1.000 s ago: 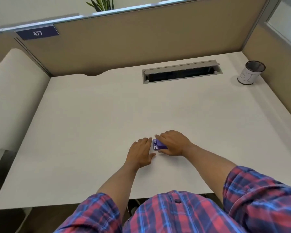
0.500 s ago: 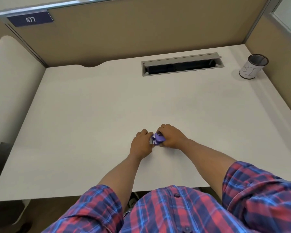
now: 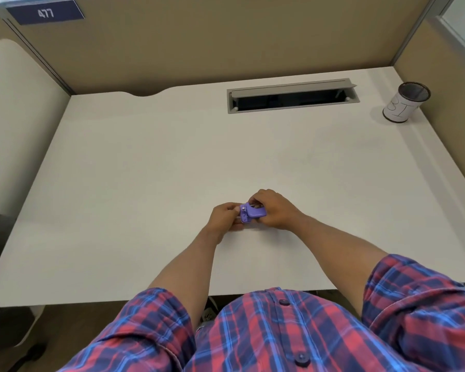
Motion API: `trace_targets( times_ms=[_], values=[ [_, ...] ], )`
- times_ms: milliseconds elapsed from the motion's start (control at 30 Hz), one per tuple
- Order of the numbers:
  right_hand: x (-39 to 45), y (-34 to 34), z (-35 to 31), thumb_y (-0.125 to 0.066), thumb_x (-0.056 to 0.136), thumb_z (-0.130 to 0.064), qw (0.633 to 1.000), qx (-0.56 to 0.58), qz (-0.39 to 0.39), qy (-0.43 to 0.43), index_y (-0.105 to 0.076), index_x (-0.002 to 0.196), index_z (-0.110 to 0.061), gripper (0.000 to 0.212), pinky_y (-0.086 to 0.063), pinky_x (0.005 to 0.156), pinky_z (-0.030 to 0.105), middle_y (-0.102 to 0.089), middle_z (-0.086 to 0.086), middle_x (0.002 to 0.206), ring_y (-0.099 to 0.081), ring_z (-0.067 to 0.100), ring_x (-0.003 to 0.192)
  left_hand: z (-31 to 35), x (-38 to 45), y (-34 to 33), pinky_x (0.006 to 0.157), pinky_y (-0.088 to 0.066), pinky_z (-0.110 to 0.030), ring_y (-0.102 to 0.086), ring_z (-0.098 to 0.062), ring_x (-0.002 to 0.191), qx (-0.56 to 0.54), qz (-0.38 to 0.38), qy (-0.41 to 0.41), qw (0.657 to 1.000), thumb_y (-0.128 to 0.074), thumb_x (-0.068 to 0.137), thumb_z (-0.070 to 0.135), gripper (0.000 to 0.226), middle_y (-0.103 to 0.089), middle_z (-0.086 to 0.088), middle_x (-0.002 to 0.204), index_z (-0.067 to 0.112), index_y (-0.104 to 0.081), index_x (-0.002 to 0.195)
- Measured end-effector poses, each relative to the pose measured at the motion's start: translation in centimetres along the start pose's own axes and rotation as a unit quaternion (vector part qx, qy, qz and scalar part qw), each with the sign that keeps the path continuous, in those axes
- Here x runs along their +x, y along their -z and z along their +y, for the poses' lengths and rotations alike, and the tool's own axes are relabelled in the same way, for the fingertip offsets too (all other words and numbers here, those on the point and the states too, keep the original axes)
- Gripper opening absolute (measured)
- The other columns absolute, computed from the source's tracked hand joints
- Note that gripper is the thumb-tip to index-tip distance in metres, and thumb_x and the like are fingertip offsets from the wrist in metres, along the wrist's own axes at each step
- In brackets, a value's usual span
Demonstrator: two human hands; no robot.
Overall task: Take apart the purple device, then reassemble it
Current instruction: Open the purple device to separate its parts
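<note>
1. The purple device (image 3: 251, 213) is held between both hands just above the desk (image 3: 145, 183), its long axis running left to right.
2. The right hand (image 3: 273, 210) has its grip closed round the device's right end; the left hand (image 3: 226, 217) pinches the left end, so any pull runs along that axis.
3. Count: one device, two hands, one cup (image 3: 406, 102).

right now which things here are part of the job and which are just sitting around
Part of the job:
- purple device
- left hand, closed on its left end
- right hand, closed on its right side

Just sitting around:
- mesh cup, far right corner
- cable slot in the desk
- number plate on the partition
</note>
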State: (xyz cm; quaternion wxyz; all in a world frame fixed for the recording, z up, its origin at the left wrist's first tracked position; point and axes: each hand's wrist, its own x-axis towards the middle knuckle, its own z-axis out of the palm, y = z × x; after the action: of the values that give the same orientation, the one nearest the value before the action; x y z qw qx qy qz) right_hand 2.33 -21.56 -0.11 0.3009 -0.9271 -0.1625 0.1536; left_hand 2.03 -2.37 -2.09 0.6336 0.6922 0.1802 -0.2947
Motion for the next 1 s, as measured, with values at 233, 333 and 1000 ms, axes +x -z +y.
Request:
trace_targets(
  times_ms=[233, 333, 1000],
  values=[
    [-0.1, -0.4, -0.6, -0.080, 0.079, -0.010, 0.998, 0.054, 0.000, 0.015, -0.065, 0.114, -0.013, 0.038, -0.047, 0.085, 0.032, -0.063, 0.003, 0.109, -0.054, 0.021, 0.097, -0.4, -0.2, 0.5, 0.079, -0.062, -0.035, -0.074, -0.026, 0.081, -0.140, -0.003, 0.049, 0.989, -0.051, 0.107, 0.019, 0.024, -0.074, -0.013, 0.103, 0.002, -0.068, 0.113],
    [0.0, -0.5, -0.7, -0.083, 0.078, -0.011, 0.998, 0.057, 0.000, 0.022, -0.065, 0.116, -0.013, 0.042, -0.045, 0.086, 0.030, -0.063, 0.003, 0.110, -0.051, 0.019, 0.097, -0.2, -0.4, 0.5, 0.071, -0.064, -0.034, -0.074, -0.027, 0.080, -0.155, -0.001, 0.063, 0.986, -0.049, 0.108, 0.017, 0.023, -0.074, -0.012, 0.099, 0.002, -0.066, 0.112],
    [1.0, 0.1, -0.4, -0.087, 0.075, -0.011, 0.992, 0.119, 0.037, -0.036, -0.067, 0.121, -0.012, 0.049, -0.040, 0.080, 0.017, -0.062, 0.007, 0.113, -0.052, 0.015, 0.098, 0.1, -0.7, 0.6, 0.081, -0.064, -0.026, -0.073, -0.025, 0.096, -0.231, -0.049, 0.043, 0.971, -0.042, 0.102, -0.010, 0.038, -0.073, -0.015, 0.114, 0.003, -0.064, 0.130]
  ],
)
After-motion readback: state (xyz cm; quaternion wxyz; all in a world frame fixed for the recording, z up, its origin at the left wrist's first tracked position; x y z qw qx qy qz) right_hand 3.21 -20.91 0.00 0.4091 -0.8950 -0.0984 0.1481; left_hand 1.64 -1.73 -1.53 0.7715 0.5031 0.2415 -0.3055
